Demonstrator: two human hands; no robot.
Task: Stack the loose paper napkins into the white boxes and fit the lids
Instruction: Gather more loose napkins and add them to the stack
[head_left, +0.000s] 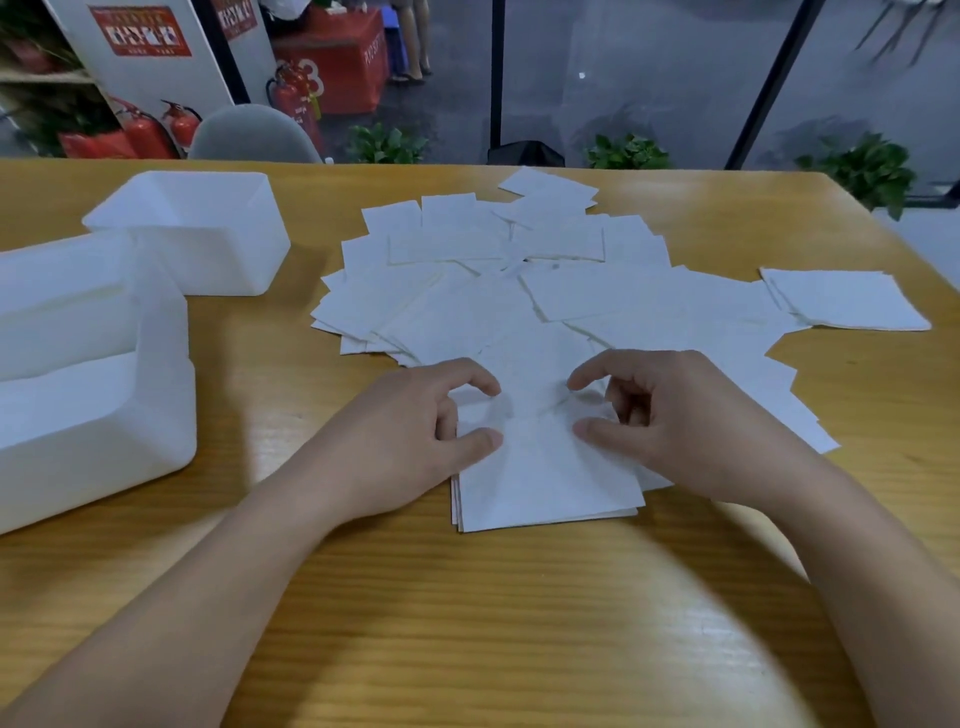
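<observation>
Both your forearms reach in over the wooden table (467, 623). Nearest you lies one small squared stack (545, 478) of napkins, several sheets deep by its edges, and both hands are on it. Your left hand (415, 436) sits at its left edge, thumb flat on the top sheet, fingers curled and arched over the far corner; whether it truly grips any paper, I cannot tell. Your right hand (675, 421) mirrors it on the right edge, thumb pressing the top sheet, forefinger hooked toward the middle, other fingers tucked under; again no clear pinch to be seen.

Just beyond, touching the stack, one wide loose spread of napkins (493, 291) fans across the middle of the table, too many and too overlapped to count. Off to the right, apart from it, one more neat pile (847, 301).

On your left, two white boxes: the near box (93, 415), large and partly out of view, and the far box (208, 234), open on top and touching the near one's back corner. Any lids, I cannot make out
</observation>
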